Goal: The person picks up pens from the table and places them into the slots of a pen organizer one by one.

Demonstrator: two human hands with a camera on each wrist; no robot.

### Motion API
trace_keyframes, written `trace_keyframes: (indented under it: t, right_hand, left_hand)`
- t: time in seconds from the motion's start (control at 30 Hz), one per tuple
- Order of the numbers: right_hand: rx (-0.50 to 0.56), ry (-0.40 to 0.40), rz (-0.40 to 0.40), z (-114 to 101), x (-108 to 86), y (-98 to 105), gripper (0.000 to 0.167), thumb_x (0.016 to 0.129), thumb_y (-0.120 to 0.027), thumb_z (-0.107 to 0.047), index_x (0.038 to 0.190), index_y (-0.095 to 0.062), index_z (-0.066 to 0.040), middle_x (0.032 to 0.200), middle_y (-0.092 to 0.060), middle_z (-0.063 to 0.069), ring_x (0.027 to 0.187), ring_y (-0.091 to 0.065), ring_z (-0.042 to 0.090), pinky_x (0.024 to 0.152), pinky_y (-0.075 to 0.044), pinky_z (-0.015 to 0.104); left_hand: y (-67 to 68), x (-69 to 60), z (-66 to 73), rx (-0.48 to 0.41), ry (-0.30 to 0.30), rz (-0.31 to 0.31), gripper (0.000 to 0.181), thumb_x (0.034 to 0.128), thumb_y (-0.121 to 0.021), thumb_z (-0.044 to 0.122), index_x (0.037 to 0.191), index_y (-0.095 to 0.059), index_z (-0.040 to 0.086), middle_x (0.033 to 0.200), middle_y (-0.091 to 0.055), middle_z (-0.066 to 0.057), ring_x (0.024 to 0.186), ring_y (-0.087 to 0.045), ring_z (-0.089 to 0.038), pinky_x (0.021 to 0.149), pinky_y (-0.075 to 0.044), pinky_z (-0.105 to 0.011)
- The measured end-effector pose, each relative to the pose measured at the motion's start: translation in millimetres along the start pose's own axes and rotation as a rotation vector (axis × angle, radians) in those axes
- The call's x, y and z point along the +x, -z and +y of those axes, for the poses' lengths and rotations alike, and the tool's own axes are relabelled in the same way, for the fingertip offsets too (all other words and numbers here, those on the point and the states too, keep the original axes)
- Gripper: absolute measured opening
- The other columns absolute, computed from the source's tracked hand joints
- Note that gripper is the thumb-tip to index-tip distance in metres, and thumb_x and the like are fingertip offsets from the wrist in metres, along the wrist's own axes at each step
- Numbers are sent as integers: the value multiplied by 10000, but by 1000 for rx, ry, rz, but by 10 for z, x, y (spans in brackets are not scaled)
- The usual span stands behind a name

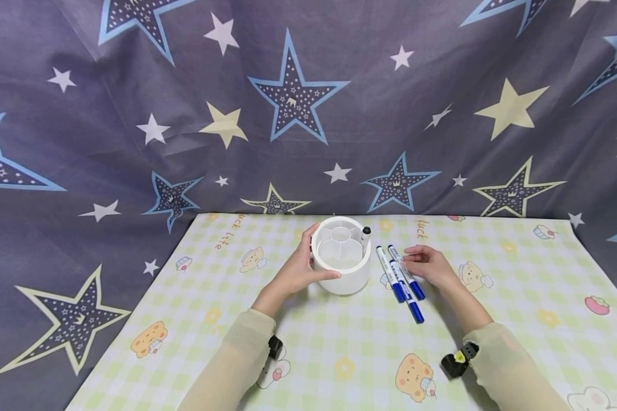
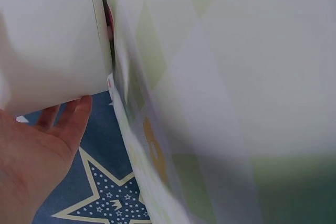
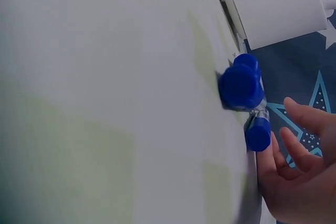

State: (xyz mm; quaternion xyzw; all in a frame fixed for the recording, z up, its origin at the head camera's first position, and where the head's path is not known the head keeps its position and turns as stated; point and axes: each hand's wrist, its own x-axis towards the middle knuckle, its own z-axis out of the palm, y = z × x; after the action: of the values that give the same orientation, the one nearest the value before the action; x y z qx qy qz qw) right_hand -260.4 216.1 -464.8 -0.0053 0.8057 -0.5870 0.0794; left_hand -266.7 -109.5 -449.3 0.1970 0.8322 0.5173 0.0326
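A round white holder with inner compartments point(image 1: 343, 279) stands on the table, one black-tipped marker point(image 1: 366, 234) upright at its right side. My left hand point(image 1: 299, 268) grips the holder from the left, thumb across its front; in the left wrist view the fingers point(image 2: 73, 121) lie against the white wall point(image 2: 52, 40). Several white markers with blue caps point(image 1: 397, 279) lie in a loose group right of the holder. My right hand point(image 1: 432, 268) is beside the rightmost one, fingers loosely bent; in the right wrist view the hand point(image 3: 302, 166) is by a blue cap point(image 3: 258, 134), thumb apart.
A checked cloth with cartoon prints point(image 1: 339, 342) covers the table. Behind its back edge hangs a dark curtain with stars point(image 1: 298, 171). Black wrist devices point(image 1: 455, 365) sit at both sleeves.
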Motion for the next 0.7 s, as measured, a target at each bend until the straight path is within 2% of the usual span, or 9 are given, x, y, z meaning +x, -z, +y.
trace_keyframes:
  t: [0.13,0.33,0.5,0.7]
  right_hand:
    - [-55,26,-13,30,20,-3,474,901,-704,-83,1284,-521,129,1170,-643,288,808,-586,-47,740,-531,108]
    - [-143,56,-3,8,29,-19,437,867,-737,-71,1214,-567,135,1094,-651,294,792,-568,4,693,-515,117]
    - [-238,39,21,-19,49,-29,396,851,-761,-92,1163,-608,98,1009,-669,225,793,-561,74,681,-487,156]
    - [-288,-9,33,-17,67,-17,360,857,-762,-117,1138,-630,65,917,-655,98,793,-557,117,703,-463,201]
  left_hand:
    - [1,3,7,4,-2,-1,1219,692,-925,201,1588,-103,286,1570,-375,-39,1321,-530,-299,1073,-494,-440]
    - [4,0,22,8,9,3,1206,695,-924,210,1573,-108,347,1555,-393,-27,1318,-529,-284,1070,-496,-432]
    - [7,1,14,14,14,6,1201,698,-923,230,1574,-110,347,1554,-397,-36,1320,-529,-283,1071,-495,-427]
    - [1,-8,13,25,15,5,1216,695,-924,228,1588,-102,294,1570,-382,-64,1331,-524,-304,1072,-496,-445]
